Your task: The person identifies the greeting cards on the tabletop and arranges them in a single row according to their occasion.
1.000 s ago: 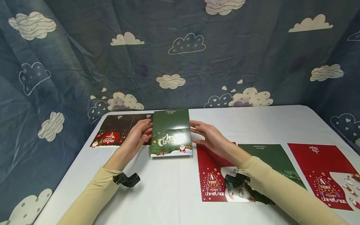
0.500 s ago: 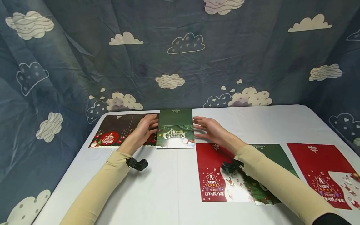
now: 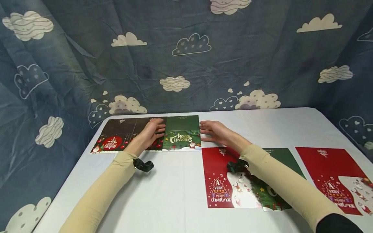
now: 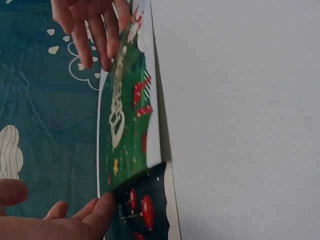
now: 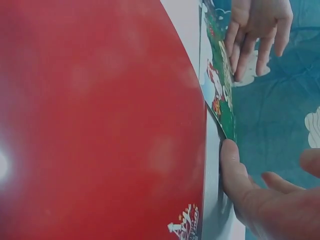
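Note:
A green Christmas card (image 3: 182,124) lies near the back of the white table, right of the dark cards. My left hand (image 3: 149,134) is at its left edge, over one dark Christmas card (image 3: 142,123), with fingertips at the seam between the two. At the green card's right edge is my right hand (image 3: 217,132), its fingers fairly straight. The left wrist view shows the green card (image 4: 125,105) slanting between both hands, its corner overlapping the dark card (image 4: 145,205). In the right wrist view, a right fingertip (image 5: 230,147) is right at the card's edge.
Another dark card (image 3: 118,129) lies at the far left. Nearer on the right are a red card (image 3: 215,161), a second green card (image 3: 284,158) partly under my right sleeve, and another red card (image 3: 326,165). A cloud-patterned curtain (image 3: 186,71) hangs behind the table.
The green card has moved back and slightly right, coming down from above the table to lie beside the dark cards. Both hands moved with it and remain at its sides.

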Demonstrator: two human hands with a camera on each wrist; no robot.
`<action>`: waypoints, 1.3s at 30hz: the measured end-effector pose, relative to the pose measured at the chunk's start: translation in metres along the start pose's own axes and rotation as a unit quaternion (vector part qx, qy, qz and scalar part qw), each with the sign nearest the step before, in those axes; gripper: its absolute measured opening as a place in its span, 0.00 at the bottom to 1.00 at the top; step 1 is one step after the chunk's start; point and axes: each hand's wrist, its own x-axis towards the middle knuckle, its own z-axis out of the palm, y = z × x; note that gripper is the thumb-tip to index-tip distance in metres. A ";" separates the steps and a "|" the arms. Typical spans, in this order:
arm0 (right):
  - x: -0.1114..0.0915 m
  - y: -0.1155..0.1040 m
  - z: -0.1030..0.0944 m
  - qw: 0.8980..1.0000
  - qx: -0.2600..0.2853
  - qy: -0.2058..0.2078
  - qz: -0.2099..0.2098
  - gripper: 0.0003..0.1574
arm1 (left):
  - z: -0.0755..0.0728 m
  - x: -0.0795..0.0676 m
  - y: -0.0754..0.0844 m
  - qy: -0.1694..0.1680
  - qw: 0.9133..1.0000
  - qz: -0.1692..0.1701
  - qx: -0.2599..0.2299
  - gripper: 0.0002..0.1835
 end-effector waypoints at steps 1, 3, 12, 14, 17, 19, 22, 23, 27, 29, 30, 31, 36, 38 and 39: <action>0.001 -0.001 0.000 1.000 -0.003 0.000 0.001 0.36 | 0.000 0.001 0.000 0.000 1.000 -0.001 0.004 0.31; 0.001 -0.001 0.000 1.000 -0.006 0.000 0.004 0.36 | -0.001 0.003 -0.001 0.002 1.000 -0.004 0.011 0.31; 0.002 -0.004 -0.002 1.000 -0.007 0.000 0.006 0.35 | 0.001 0.009 0.001 0.008 1.000 -0.001 0.021 0.29; 0.003 -0.005 -0.002 1.000 -0.009 -0.002 0.004 0.35 | 0.001 0.009 0.002 0.011 1.000 0.001 0.023 0.29; 0.004 -0.006 -0.001 1.000 -0.014 -0.001 0.005 0.35 | 0.001 0.009 0.002 0.012 1.000 0.000 0.024 0.29; 0.004 -0.007 -0.001 1.000 -0.020 -0.002 0.006 0.35 | 0.001 0.008 0.002 0.010 1.000 -0.001 0.028 0.29; 0.003 -0.007 -0.001 0.999 -0.032 -0.003 0.011 0.35 | 0.002 0.005 0.001 0.005 0.999 -0.003 0.036 0.28; 0.003 -0.007 -0.001 0.999 -0.034 -0.003 0.012 0.35 | 0.001 0.005 0.000 0.004 0.999 -0.004 0.039 0.28; 0.002 -0.006 -0.001 0.999 -0.038 -0.005 0.009 0.35 | 0.002 0.004 0.000 -0.002 0.999 0.000 0.053 0.27; 0.002 -0.006 -0.001 0.999 -0.040 -0.005 0.007 0.35 | 0.002 0.004 0.000 -0.001 0.998 0.001 0.056 0.27; 0.002 -0.006 -0.001 0.999 -0.041 -0.003 0.006 0.35 | 0.003 0.003 0.001 0.000 0.998 0.001 0.058 0.27; 0.003 -0.006 -0.002 0.999 -0.042 0.001 0.005 0.35 | 0.003 0.003 0.001 0.002 0.998 0.000 0.060 0.26; 0.000 -0.007 -0.005 0.999 -0.047 0.023 -0.004 0.36 | 0.002 0.002 0.002 0.007 0.998 -0.006 0.065 0.26; -0.004 -0.008 -0.007 0.998 -0.049 0.025 -0.007 0.36 | 0.001 0.001 0.001 0.004 0.998 -0.009 0.064 0.26; -0.006 -0.009 -0.008 0.998 -0.050 0.025 -0.008 0.36 | 0.001 0.000 0.000 0.004 0.998 -0.010 0.062 0.26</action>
